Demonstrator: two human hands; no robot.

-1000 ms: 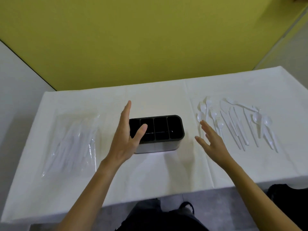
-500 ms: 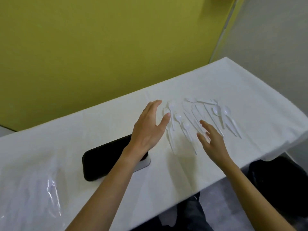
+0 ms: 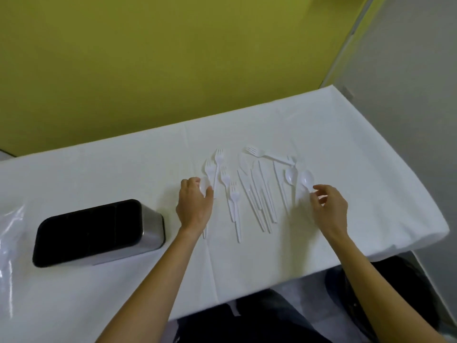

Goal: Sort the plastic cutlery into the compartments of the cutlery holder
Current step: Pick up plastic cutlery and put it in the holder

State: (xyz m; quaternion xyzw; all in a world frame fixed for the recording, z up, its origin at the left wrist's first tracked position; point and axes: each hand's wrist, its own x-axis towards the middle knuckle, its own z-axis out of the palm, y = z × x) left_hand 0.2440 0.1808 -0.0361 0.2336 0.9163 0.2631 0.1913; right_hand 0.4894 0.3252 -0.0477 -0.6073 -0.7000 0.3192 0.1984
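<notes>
On the white tablecloth [image 3: 346,144], forks [image 3: 226,179] and knives [image 3: 257,194] lie spread between my 2 hands. My left hand [image 3: 195,205] curls closed over the leftmost spoon [image 3: 204,186]. My right hand [image 3: 330,206] pinches the handle of the rightmost spoon [image 3: 307,179]. Well to the left stands the black cutlery holder [image 3: 99,231]; I cannot tell what its compartments hold.

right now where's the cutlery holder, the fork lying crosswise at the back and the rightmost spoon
cutlery holder [image 3: 152,227]: head view, on its steel end wall
crosswise fork [image 3: 252,150]: head view, on its tined head
rightmost spoon [image 3: 307,179]: head view, on its bowl
</notes>
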